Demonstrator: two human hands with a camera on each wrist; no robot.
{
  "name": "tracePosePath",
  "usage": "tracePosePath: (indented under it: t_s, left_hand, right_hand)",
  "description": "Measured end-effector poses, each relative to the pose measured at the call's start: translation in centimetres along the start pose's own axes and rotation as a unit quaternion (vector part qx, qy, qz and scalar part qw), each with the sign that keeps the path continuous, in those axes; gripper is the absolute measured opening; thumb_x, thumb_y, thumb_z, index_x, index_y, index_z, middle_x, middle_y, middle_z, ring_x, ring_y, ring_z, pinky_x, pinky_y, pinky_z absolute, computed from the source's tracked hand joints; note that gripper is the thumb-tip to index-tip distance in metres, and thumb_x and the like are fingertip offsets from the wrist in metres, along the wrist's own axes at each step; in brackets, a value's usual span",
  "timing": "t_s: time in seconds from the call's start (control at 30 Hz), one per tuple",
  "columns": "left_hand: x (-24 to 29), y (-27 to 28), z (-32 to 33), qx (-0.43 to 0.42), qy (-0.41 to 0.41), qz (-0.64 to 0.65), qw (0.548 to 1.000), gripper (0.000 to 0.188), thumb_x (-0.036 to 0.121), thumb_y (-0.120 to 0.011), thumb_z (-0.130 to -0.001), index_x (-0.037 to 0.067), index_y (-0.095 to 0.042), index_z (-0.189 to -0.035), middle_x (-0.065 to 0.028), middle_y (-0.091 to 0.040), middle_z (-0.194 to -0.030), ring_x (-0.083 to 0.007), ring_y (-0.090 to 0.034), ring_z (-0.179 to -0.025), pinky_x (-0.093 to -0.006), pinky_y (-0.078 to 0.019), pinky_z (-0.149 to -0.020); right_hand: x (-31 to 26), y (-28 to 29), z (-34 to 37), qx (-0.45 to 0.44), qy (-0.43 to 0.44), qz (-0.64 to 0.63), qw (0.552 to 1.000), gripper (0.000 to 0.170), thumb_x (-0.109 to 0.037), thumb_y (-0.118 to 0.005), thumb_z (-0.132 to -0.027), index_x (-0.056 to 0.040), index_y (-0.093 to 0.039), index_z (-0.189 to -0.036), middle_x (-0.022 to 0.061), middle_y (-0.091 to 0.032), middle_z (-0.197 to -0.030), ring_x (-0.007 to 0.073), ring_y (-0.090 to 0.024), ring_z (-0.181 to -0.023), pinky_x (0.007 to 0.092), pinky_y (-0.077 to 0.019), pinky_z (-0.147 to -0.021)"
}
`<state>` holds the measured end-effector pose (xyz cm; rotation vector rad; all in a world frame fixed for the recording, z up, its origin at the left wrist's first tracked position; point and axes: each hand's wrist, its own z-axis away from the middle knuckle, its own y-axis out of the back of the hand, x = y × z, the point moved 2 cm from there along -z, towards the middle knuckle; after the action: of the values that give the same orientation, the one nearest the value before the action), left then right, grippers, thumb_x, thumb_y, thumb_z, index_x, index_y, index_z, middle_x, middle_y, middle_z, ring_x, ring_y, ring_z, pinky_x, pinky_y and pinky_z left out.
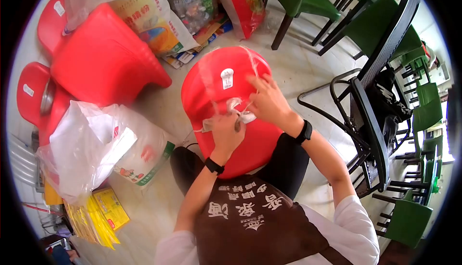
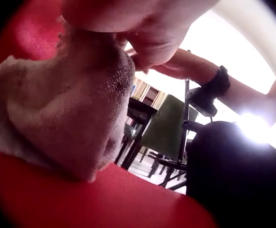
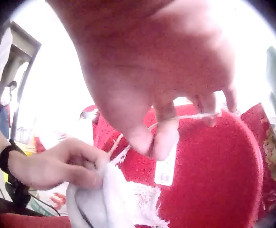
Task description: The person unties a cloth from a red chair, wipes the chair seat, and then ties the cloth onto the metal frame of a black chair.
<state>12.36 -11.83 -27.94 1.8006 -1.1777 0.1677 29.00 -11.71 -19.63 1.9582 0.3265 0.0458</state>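
Note:
A red plastic chair (image 1: 231,152) with a white label (image 1: 227,79) stands between the person's knees. Over its seat, the left hand (image 1: 228,132) grips a bunched white cloth (image 3: 114,194) with a frayed edge. This cloth also fills much of the left wrist view as a folded, rough-woven piece (image 2: 67,109). Just right of it and slightly farther forward is the right hand (image 1: 269,100), its thumb and forefinger pinching a thin white string (image 3: 195,116). From the cloth the string runs up to the pinch and on along the other fingers, which are spread.
At the left are more red chairs (image 1: 103,53), a clear plastic bag (image 1: 72,154), a white printed sack (image 1: 142,144) and yellow packets (image 1: 113,207). Sacks and a bag of bottles (image 1: 190,2) lie ahead. A black-framed chair (image 1: 368,130) and green chairs (image 1: 423,111) stand right.

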Motion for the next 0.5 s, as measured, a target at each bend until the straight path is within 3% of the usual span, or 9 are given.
tracePosePath:
  t_s: [0.03, 0.07, 0.1, 0.17, 0.27, 0.33, 0.4, 0.43, 0.5]
  left_hand:
    - [-1.3, -2.3, 2.6, -0.077, 0.119, 0.136, 0.981, 0.013, 0.014, -0.068, -0.075, 0.006, -0.058, -0.076, -0.0111, -0.052, -0.061, -0.0314, -0.055, -0.069, -0.0449, -0.0443, -0.080]
    - [-2.0, -4.1, 5.0, -0.151, 0.233, 0.267, 0.923, 0.014, 0.015, -0.067, -0.076, 0.005, -0.059, -0.077, -0.0119, -0.053, -0.062, -0.0328, -0.056, -0.070, -0.0443, -0.0439, -0.079]
    - [-1.8, -4.3, 7.0, -0.151, 0.234, 0.268, 0.922, 0.014, 0.015, -0.067, -0.076, 0.005, -0.059, -0.077, -0.0119, -0.053, -0.062, -0.0328, -0.056, -0.070, -0.0443, -0.0439, -0.079]
    - [-0.6, -4.5, 9.6, -0.239, 0.116, 0.150, 0.952, 0.019, 0.019, -0.067, -0.078, 0.002, -0.059, -0.081, -0.0150, -0.057, -0.068, -0.0361, -0.057, -0.077, -0.0433, -0.0436, -0.078]
    - [-0.6, -5.1, 10.5, -0.269, 0.032, 0.134, 0.953, 0.021, 0.021, -0.068, -0.078, 0.002, -0.060, -0.084, -0.0167, -0.060, -0.075, -0.0385, -0.058, -0.078, -0.0444, -0.0435, -0.078]
    - [-0.9, -4.1, 8.6, -0.322, 0.068, 0.129, 0.936, 0.023, 0.022, -0.068, -0.077, 0.002, -0.061, -0.087, -0.0165, -0.061, -0.086, -0.0377, -0.057, -0.083, -0.0452, -0.0438, -0.080]
    - [-1.2, -3.1, 7.2, -0.300, 0.023, 0.068, 0.951, 0.033, 0.025, -0.069, -0.078, 0.003, -0.063, -0.102, -0.0181, -0.059, -0.106, -0.0373, -0.055, -0.103, -0.0468, -0.0409, -0.090]
    - [-1.5, -2.7, 6.6, -0.304, 0.023, 0.069, 0.950, 0.033, 0.025, -0.069, -0.078, 0.003, -0.063, -0.102, -0.0181, -0.059, -0.106, -0.0373, -0.055, -0.103, -0.0468, -0.0409, -0.090]
    - [-1.9, -1.8, 6.0, -0.243, -0.018, 0.004, 0.970, 0.046, 0.030, -0.069, -0.079, 0.003, -0.060, -0.116, -0.0219, -0.048, -0.131, -0.0396, -0.042, -0.126, -0.0505, -0.0329, -0.104]
  right_hand:
    - [-0.4, -0.5, 0.4, -0.110, 0.016, -0.045, 0.993, 0.020, -0.022, -0.064, -0.075, -0.0034, -0.068, -0.072, 0.0250, -0.052, -0.127, 0.0339, -0.051, -0.120, 0.0474, -0.0348, -0.105]
    - [-0.9, -0.9, 0.9, -0.218, 0.032, -0.089, 0.971, 0.022, -0.025, -0.063, -0.076, -0.0040, -0.069, -0.075, 0.0211, -0.064, -0.112, 0.0325, -0.059, -0.110, 0.0473, -0.0403, -0.099]
    - [-1.1, -1.2, 1.5, -0.220, 0.033, -0.088, 0.971, 0.022, -0.025, -0.063, -0.076, -0.0040, -0.069, -0.075, 0.0211, -0.064, -0.112, 0.0325, -0.059, -0.110, 0.0473, -0.0403, -0.099]
    - [-1.1, -2.4, 3.1, -0.374, -0.026, -0.130, 0.918, 0.025, -0.027, -0.064, -0.078, -0.0022, -0.068, -0.076, 0.0183, -0.068, -0.087, 0.0375, -0.063, -0.084, 0.0462, -0.0501, -0.077]
    - [-0.1, -2.8, 4.1, -0.420, -0.012, -0.097, 0.902, 0.028, -0.030, -0.063, -0.080, -0.0029, -0.068, -0.082, 0.0194, -0.066, -0.080, 0.0395, -0.063, -0.076, 0.0477, -0.0506, -0.069]
    - [0.8, -2.3, 3.8, -0.419, -0.016, -0.097, 0.903, 0.029, -0.031, -0.063, -0.082, -0.0032, -0.068, -0.084, 0.0191, -0.066, -0.081, 0.0391, -0.063, -0.078, 0.0475, -0.0503, -0.070]
    - [1.4, -1.7, 3.2, -0.418, -0.023, -0.098, 0.903, 0.029, -0.032, -0.063, -0.083, -0.0035, -0.068, -0.086, 0.0188, -0.067, -0.082, 0.0388, -0.063, -0.080, 0.0472, -0.0501, -0.071]
    - [1.7, -1.4, 2.8, -0.404, -0.036, -0.102, 0.908, 0.030, -0.033, -0.063, -0.084, -0.0035, -0.068, -0.088, 0.0185, -0.067, -0.083, 0.0382, -0.064, -0.081, 0.0466, -0.0500, -0.072]
    - [1.8, -0.1, 1.9, -0.390, -0.061, -0.116, 0.911, 0.029, -0.032, -0.063, -0.086, -0.0040, -0.067, -0.093, 0.0167, -0.068, -0.089, 0.0353, -0.064, -0.087, 0.0444, -0.0498, -0.075]
